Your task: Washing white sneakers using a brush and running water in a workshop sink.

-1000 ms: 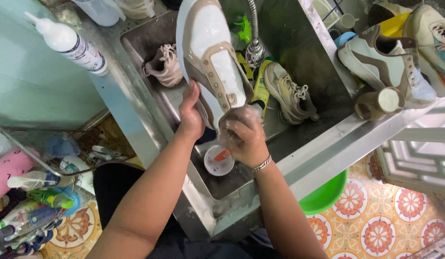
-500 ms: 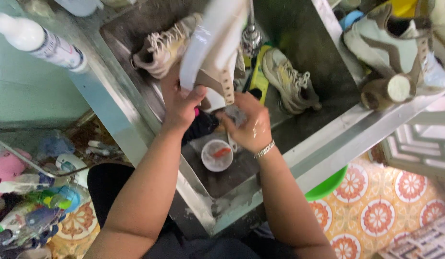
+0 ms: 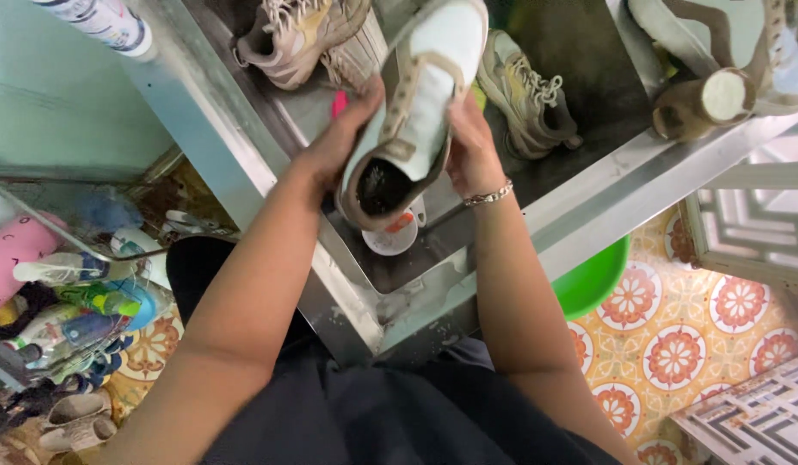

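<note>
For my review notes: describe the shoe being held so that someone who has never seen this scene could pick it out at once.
Start at the steel sink across the top of the view. Over its near end, the left hand and right hand grip one white high-top shoe between them. Unlike the two beige laced sneakers lying in the basin, it is lifted, with tan trim and its dark opening facing the camera.

Bare sink floor (image 3: pixel 580 52) between grey sneaker (image 3: pixel 530 93) and sink wall; beige sneaker (image 3: pixel 309 34) crowding the left.
</note>
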